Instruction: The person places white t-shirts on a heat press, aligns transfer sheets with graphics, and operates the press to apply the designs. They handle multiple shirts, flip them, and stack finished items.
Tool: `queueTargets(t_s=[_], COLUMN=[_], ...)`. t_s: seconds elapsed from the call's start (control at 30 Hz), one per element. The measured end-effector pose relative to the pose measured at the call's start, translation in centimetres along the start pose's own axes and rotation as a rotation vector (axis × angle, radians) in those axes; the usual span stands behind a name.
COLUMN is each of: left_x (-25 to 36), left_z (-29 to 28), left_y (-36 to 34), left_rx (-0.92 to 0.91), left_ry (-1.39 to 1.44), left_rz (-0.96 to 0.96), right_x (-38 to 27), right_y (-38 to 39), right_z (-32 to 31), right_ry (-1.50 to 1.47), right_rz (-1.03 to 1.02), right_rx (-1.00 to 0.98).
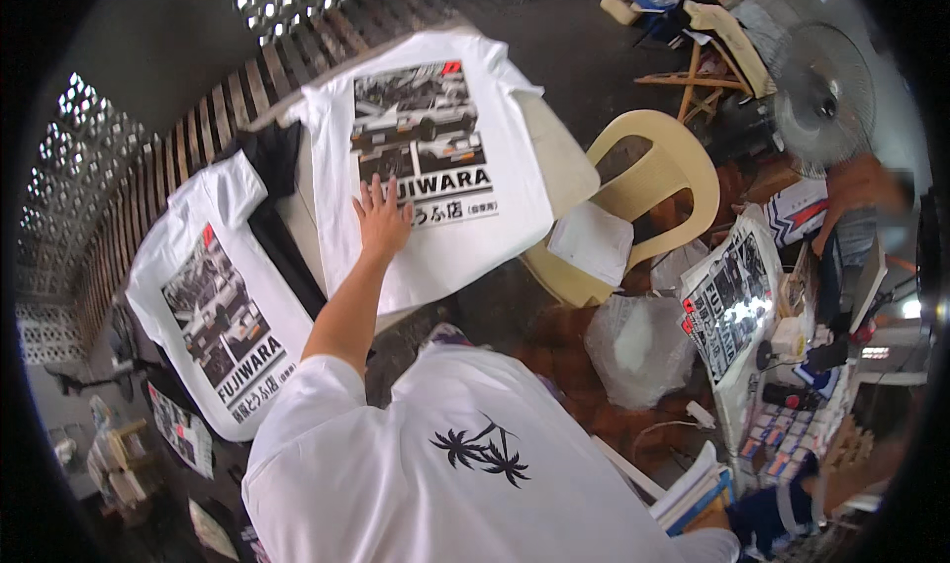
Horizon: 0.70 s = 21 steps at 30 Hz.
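Note:
My left hand (383, 217) lies flat with fingers spread on a white T-shirt (445, 251), over the lower part of its black, grey and red car print. This T-shirt is stretched smooth over a pale, rounded board or tabletop (569, 157). A second white T-shirt (282, 306) with the same kind of print lies to the left, beside black cloth (272, 162). My right arm (710, 521) shows only in a small part at the lower right, next to a blue-edged white stack (693, 494); the right hand is hidden.
A cream plastic chair (693, 172) with a white pad (591, 243) stands right of the board. Beyond it are a standing fan (826, 103), a printed sheet (727, 301), a clear plastic bag (641, 350) and clutter. Another person's arm (856, 197) shows at right. Wooden slats (223, 118) line the far left.

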<state>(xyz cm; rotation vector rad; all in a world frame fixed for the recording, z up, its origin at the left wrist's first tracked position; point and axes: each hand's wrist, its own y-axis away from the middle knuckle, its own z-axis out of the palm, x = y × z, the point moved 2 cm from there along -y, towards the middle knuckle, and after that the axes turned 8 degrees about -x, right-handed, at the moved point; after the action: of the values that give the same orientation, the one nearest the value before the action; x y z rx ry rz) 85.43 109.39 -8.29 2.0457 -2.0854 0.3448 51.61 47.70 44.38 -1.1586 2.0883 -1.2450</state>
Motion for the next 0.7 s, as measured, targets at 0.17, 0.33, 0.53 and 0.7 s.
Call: queueTargets(t_s=[0.17, 0.33, 0.53, 0.7], left_x=[1.0, -1.4, -5.7, -5.6], left_z=[2.4, 3.6, -1.2, -0.8], left_y=[-2.9, -4.7, 6.5, 7.3], left_rx=[-0.172, 0.166, 0.153, 0.174], left_ry=[-0.129, 0.544, 0.252, 0.209], left_rz=[-0.111, 0.079, -0.034, -0.014], right_x=[-26.8, -49.9, -62.2, -66.4], right_y=[9.6, 32.7, 39.8, 40.6], right_z=[19.7, 29.2, 27.6, 26.2], right_ry=[-0.729, -1.016, -1.098, -1.089], right_rz=[-0.110, -0.730, -1.118, -1.425], right_rx=[-1.065, -1.240, -1.081, -0.835])
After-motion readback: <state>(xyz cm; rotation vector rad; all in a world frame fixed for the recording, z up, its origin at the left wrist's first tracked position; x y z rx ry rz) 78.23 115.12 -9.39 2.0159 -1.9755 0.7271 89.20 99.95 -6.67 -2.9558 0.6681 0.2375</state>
